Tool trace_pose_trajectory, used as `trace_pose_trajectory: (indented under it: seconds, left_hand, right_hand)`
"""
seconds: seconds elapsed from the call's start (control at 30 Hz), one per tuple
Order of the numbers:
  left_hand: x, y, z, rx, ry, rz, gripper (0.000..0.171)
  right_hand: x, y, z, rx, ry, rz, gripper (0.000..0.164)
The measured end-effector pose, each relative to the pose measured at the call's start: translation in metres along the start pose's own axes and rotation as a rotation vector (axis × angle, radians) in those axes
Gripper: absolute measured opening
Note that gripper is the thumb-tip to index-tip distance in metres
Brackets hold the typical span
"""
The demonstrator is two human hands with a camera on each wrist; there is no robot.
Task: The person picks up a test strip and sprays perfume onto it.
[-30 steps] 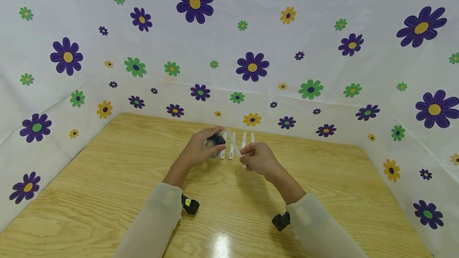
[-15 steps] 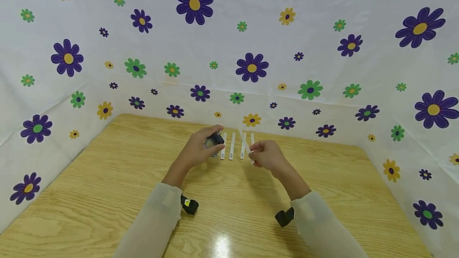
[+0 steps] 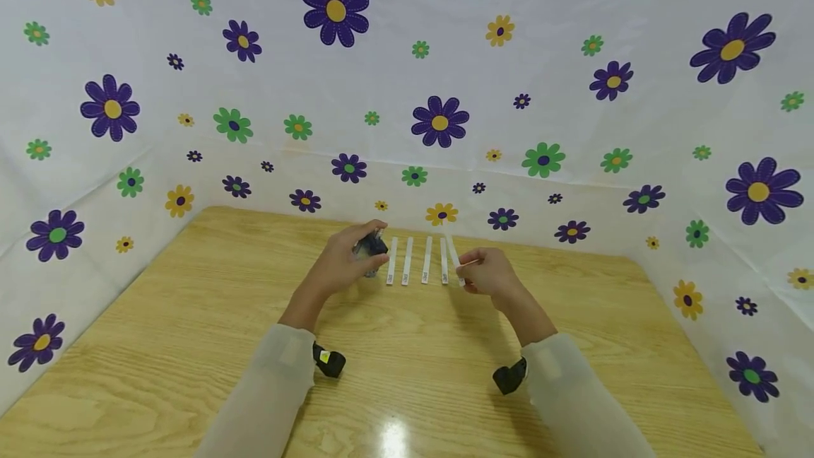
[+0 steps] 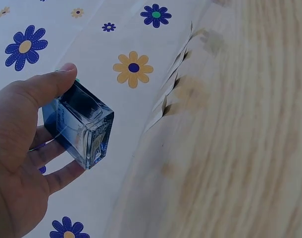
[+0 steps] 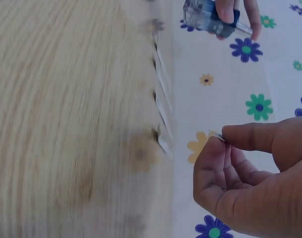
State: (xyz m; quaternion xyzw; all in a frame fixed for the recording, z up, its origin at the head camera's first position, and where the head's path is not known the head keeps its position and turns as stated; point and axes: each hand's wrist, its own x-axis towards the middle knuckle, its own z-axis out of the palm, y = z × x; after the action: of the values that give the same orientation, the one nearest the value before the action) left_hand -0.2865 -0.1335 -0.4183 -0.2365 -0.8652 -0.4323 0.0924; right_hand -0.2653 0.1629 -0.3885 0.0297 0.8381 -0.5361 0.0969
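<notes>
In the head view, my left hand (image 3: pixel 337 260) grips a blue glass perfume bottle (image 3: pixel 370 246) at the left end of a row of white paper test strips (image 3: pixel 407 261). The left wrist view has the bottle (image 4: pixel 86 126) tilted between thumb and fingers, its clear base toward the camera. Its metal spray nozzle (image 5: pixel 243 29) shows in the right wrist view. My right hand (image 3: pixel 491 273) pinches one more white paper strip (image 3: pixel 453 253) by its near end, just right of the row. The right wrist view shows that strip (image 5: pixel 216 135) almost edge-on, between thumb and forefinger.
The strips lie roughly side by side near the back of the wooden table (image 3: pixel 394 345), each with small print at its near end. A white cloth with flowers (image 3: pixel 381 90) rises behind the table and along both sides.
My right hand has moved rightward with its strip, from over the row to its right end. The left hand and bottle have stayed nearly in place.
</notes>
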Motion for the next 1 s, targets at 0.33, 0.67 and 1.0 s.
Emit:
trace_pose_trajectory:
  seconds: [0.33,0.67,1.0]
  left_hand:
    - [0.013,-0.009,-0.009,0.007,-0.068,-0.039,0.059]
    - [0.019,-0.021,-0.020,0.029,-0.108,-0.062,0.059]
    - [0.023,-0.030,-0.022,-0.082,-0.176,-0.093,0.057]
  right_hand:
    - [0.011,0.015,-0.014,0.060,0.027,0.056,0.023]
    - [0.024,0.020,-0.013,0.100,0.060,0.122,0.019]
    - [0.031,0.024,-0.011,0.077,0.062,0.193,0.021]
